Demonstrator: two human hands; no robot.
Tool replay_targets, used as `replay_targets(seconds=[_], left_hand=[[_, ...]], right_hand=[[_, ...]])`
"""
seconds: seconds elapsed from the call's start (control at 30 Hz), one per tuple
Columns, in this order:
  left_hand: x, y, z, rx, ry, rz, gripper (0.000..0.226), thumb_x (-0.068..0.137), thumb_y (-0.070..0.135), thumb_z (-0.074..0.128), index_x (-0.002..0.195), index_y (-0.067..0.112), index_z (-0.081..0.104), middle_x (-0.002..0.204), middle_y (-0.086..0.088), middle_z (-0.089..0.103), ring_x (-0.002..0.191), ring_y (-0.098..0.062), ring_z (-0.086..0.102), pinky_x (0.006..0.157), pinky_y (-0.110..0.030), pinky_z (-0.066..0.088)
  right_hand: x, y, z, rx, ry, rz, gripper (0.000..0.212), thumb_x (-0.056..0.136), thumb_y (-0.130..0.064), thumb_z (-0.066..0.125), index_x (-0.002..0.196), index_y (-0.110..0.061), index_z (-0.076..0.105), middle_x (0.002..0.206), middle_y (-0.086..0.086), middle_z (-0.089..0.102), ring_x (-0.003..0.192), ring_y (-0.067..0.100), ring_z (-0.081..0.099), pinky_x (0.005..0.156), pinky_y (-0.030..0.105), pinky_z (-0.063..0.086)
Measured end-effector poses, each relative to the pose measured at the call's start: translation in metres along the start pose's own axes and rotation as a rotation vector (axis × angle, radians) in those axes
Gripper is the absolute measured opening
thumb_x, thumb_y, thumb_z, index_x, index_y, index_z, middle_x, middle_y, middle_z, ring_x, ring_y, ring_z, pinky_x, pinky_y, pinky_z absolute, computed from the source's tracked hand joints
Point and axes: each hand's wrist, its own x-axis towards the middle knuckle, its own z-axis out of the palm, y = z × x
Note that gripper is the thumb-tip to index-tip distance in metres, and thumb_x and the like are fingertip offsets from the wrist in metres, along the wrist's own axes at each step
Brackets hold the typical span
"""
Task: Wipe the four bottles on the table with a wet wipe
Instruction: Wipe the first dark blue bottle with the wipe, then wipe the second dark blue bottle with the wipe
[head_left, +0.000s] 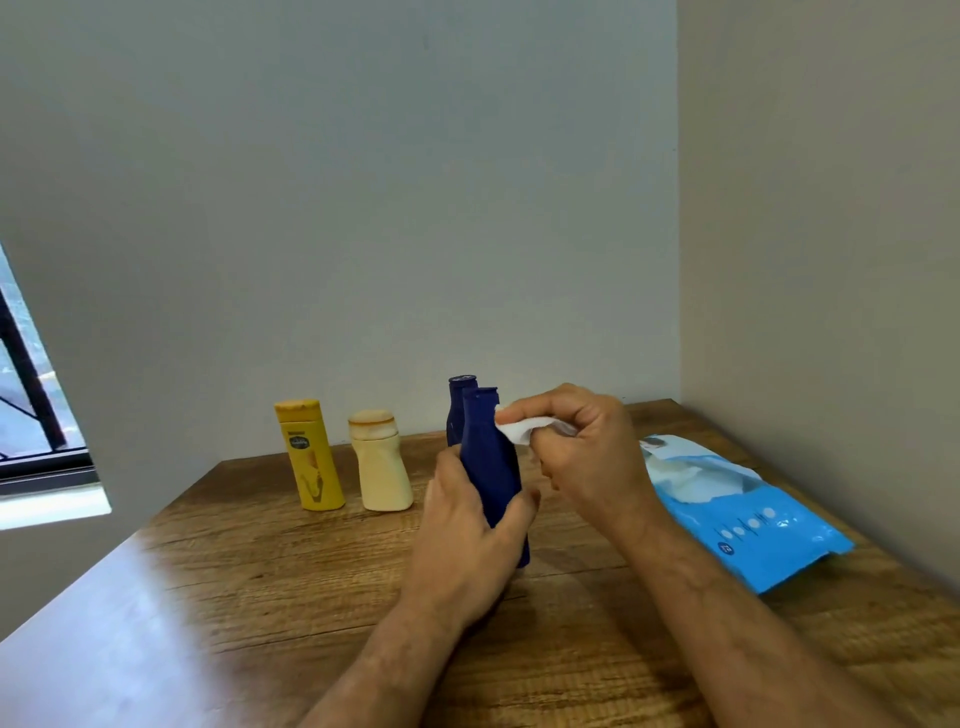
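My left hand (467, 525) grips the lower body of a dark blue bottle (485, 452) that stands upright near the middle of the wooden table (234, 597). My right hand (582, 447) pinches a white wet wipe (519, 428) and holds it against the bottle's neck on the right side. A second dark blue bottle (457, 408) stands just behind the first, mostly hidden by it. Further left stand a cream bottle (382, 465) and a yellow bottle (311, 457), both upright near the table's back edge.
A blue pack of wet wipes (737, 512) lies on the table at the right, close to the side wall, with its flap open. A window (31, 395) is at the far left. Walls close off the table at the back and right.
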Motion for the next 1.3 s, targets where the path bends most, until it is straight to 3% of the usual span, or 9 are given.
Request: replay_targets(seconds=[0.1,0.27,0.37,0.53,0.87,1.03,1.3], left_hand=[[-0.002,0.0,0.01,0.053,-0.025,0.02,0.053,0.089,0.057,0.057,0.129,0.03,0.035,0.116,0.011,0.046,0.102,-0.006,0.049,0.082,-0.015,0.042],[-0.002,0.003,0.022,0.188,0.003,-0.002,0.066,0.087,0.059,0.062,0.138,0.027,0.036,0.124,0.013,0.048,0.112,-0.005,0.05,0.097,-0.022,0.046],[0.001,0.011,0.036,0.205,0.046,-0.025,0.066,0.086,0.056,0.066,0.137,0.026,0.039,0.121,0.013,0.05,0.113,-0.006,0.052,0.096,-0.023,0.047],[0.014,0.018,0.064,0.18,0.1,-0.191,0.069,0.081,0.055,0.072,0.134,0.022,0.043,0.124,0.003,0.054,0.113,-0.014,0.057,0.095,-0.035,0.054],[0.03,0.026,0.088,0.208,0.145,-0.376,0.053,0.083,0.047,0.07,0.123,0.015,0.053,0.114,-0.003,0.065,0.106,-0.021,0.062,0.089,-0.042,0.056],[0.031,0.028,0.087,0.236,0.101,-0.383,0.049,0.086,0.042,0.069,0.123,0.014,0.054,0.113,-0.005,0.065,0.105,-0.022,0.06,0.091,-0.042,0.055],[0.023,0.03,0.082,0.187,0.078,-0.416,0.06,0.081,0.034,0.076,0.129,0.014,0.047,0.119,-0.006,0.061,0.11,-0.023,0.058,0.091,-0.039,0.055]], right_hand=[[0.0,0.003,-0.004,0.002,0.068,0.042,0.033,0.083,0.006,0.058,0.084,-0.02,0.078,0.082,-0.012,0.07,0.065,-0.001,0.061,0.052,0.01,0.045],[0.005,0.014,-0.009,-0.079,0.315,0.132,0.019,0.09,-0.012,0.062,0.091,-0.028,0.074,0.096,-0.01,0.071,0.089,0.007,0.066,0.072,0.016,0.055],[0.008,0.018,-0.013,-0.081,0.408,0.171,0.02,0.091,-0.014,0.062,0.09,-0.031,0.072,0.097,-0.008,0.07,0.091,0.009,0.064,0.075,0.016,0.054],[0.011,0.027,-0.018,-0.082,0.491,0.219,0.021,0.091,-0.011,0.059,0.097,-0.022,0.075,0.1,-0.004,0.072,0.094,0.011,0.066,0.08,0.022,0.057],[0.016,0.031,-0.016,-0.082,0.541,0.224,0.019,0.092,-0.017,0.059,0.1,-0.022,0.075,0.1,-0.005,0.073,0.092,0.011,0.066,0.079,0.026,0.059],[0.015,0.031,-0.013,-0.092,0.513,0.23,0.018,0.094,-0.019,0.058,0.1,-0.025,0.073,0.103,-0.006,0.072,0.093,0.012,0.065,0.075,0.018,0.055],[0.008,0.026,-0.013,-0.163,0.492,0.1,0.013,0.09,-0.017,0.061,0.095,-0.019,0.073,0.096,-0.001,0.071,0.087,0.014,0.064,0.07,0.015,0.053]])
